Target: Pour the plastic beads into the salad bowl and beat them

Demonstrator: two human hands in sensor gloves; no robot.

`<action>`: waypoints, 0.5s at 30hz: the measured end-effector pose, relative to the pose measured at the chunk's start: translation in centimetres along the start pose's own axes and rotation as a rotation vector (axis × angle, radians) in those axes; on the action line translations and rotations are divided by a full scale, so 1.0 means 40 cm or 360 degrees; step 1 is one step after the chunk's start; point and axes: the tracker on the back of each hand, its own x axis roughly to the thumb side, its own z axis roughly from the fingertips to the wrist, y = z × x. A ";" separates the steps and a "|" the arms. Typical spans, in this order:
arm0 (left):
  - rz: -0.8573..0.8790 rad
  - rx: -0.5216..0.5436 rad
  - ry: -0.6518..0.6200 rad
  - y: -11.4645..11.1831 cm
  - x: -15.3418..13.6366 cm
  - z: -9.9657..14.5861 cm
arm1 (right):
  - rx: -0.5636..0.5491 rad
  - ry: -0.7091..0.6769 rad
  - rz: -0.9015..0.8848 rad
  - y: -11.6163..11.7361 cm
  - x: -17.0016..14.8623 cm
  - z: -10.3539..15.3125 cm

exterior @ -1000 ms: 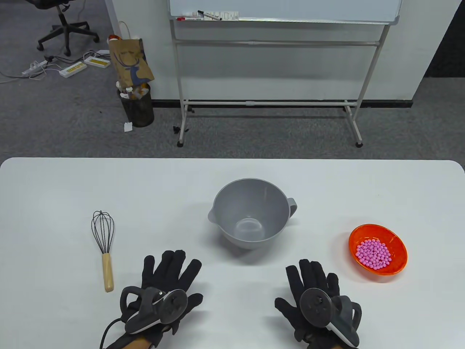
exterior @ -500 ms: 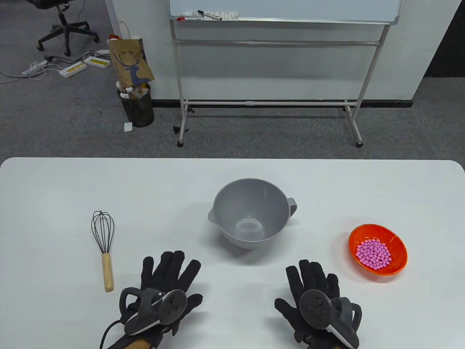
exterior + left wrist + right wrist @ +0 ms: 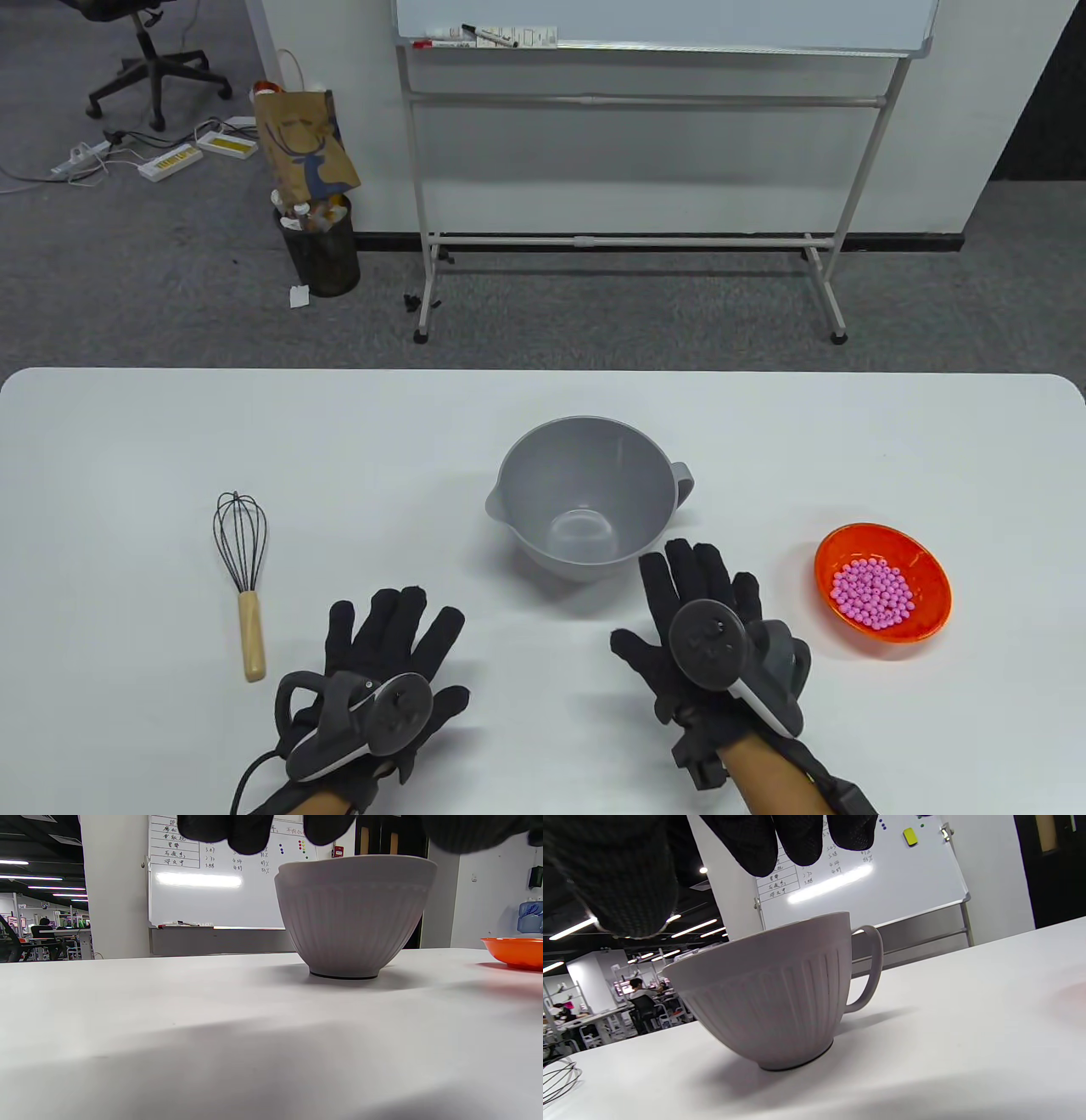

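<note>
A grey salad bowl (image 3: 585,497) (image 3: 354,916) (image 3: 772,997) with a handle and spout stands empty mid-table. To its right an orange bowl (image 3: 925,569) (image 3: 513,952) holds several pink plastic beads (image 3: 874,592). A wire whisk (image 3: 243,577) with a wooden handle lies at the left; its wires (image 3: 558,1079) show in the right wrist view. My left hand (image 3: 390,645) lies flat and open on the table near the front edge. My right hand (image 3: 691,594) is open, raised, its fingertips close to the grey bowl's near right side, holding nothing.
The white table (image 3: 127,441) reaches across the view. Behind it stand a whiteboard on a frame (image 3: 662,25), a black waste bin (image 3: 322,246) with a paper bag, and an office chair (image 3: 144,51) on grey carpet.
My right hand has lifted and moved forward and a little left, toward the grey bowl. The left hand has barely shifted. Bowls and whisk stay put.
</note>
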 end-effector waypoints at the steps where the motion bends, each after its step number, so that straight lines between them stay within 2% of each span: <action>1: 0.0000 -0.0006 -0.0001 0.000 -0.001 -0.001 | 0.0002 0.0012 0.0032 0.005 0.016 -0.027; 5: 0.0001 -0.0011 0.0005 -0.001 -0.005 -0.001 | 0.0018 0.0057 0.0090 0.037 0.057 -0.087; 12: -0.0003 -0.0025 0.0010 -0.003 -0.011 -0.001 | 0.0233 0.0119 0.0272 0.129 0.094 -0.159; 15: 0.0004 -0.0027 0.0013 -0.001 -0.012 -0.001 | 0.0159 0.0116 0.0231 0.136 0.093 -0.164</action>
